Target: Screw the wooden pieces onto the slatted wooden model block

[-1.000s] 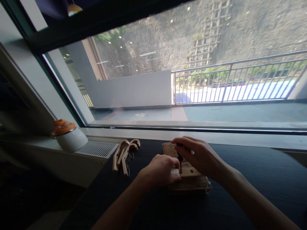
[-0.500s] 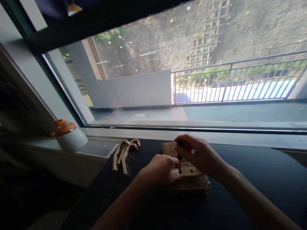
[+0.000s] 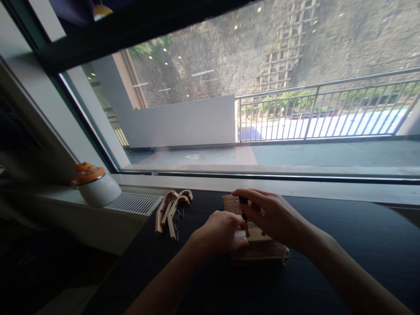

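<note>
My right hand (image 3: 274, 214) is wrapped round the dark handle of a screwdriver (image 3: 243, 200), held nearly upright. Its shaft runs down to a hole in a pale wooden piece (image 3: 257, 236). My left hand (image 3: 218, 232) closes on the left end of that piece, thumb in front and fingers behind, close to the shaft. Whether a screw sits under the tip is too small to tell. Beneath the wooden piece lies a brown, ridged block (image 3: 232, 204) that seems to be in clear wrapping; both hands partly cover it.
Left of my hands lie several curved wooden hooks (image 3: 171, 215) with loose screws (image 3: 177, 224) beside them on the black table (image 3: 341, 245). A white container with an orange top (image 3: 98, 186) stands on the sill by a vent grille (image 3: 135, 204). A large window rises behind the table.
My right hand has turned and shifted slightly left and down around the screwdriver handle, its fingers now more stretched over it. The left hand stays in place on the wooden piece.
</note>
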Available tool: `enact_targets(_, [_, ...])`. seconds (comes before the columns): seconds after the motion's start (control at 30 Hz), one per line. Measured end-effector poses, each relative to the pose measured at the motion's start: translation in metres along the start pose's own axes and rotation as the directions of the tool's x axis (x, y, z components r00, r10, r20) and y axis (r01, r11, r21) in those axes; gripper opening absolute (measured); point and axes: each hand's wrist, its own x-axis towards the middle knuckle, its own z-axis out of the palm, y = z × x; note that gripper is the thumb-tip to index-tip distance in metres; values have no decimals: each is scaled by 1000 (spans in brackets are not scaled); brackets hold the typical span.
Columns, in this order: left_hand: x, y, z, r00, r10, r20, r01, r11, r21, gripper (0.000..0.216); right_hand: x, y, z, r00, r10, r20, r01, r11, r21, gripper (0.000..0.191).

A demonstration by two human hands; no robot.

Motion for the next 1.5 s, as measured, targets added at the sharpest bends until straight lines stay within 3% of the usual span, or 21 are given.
enact_targets(0.17, [0,1,-1,999,-39,15,38,999,14,29,1,6,2,995,81,-61,-85,995,-56,22])
enact_targets(0.43, [0,-1,1,999,33,-24,-32,999,29,20,0,-4,-3,999,-36,-8,36,999,-23,29])
enact_targets(0.7, [-1,0,-1,1000,15,-8,-15,1000,17,22,-1,3,3,998,-24,-50,20,997,-73,29])
enact_targets(1.03, [0,2,-2,1000,-22,15,22,999,29,22,-1,-3,3,994,79,-77,-85,993,-77,18])
enact_targets(1.3, [-1,2,-3,1000,-21,-4,21,1000,8,19,-1,-3,0,1000,-17,-26,16,999,-50,28])
enact_targets(1.5, [-1,3,-3,999,-37,17,37,999,8,20,0,0,0,998,57,-39,-62,989,-132,20])
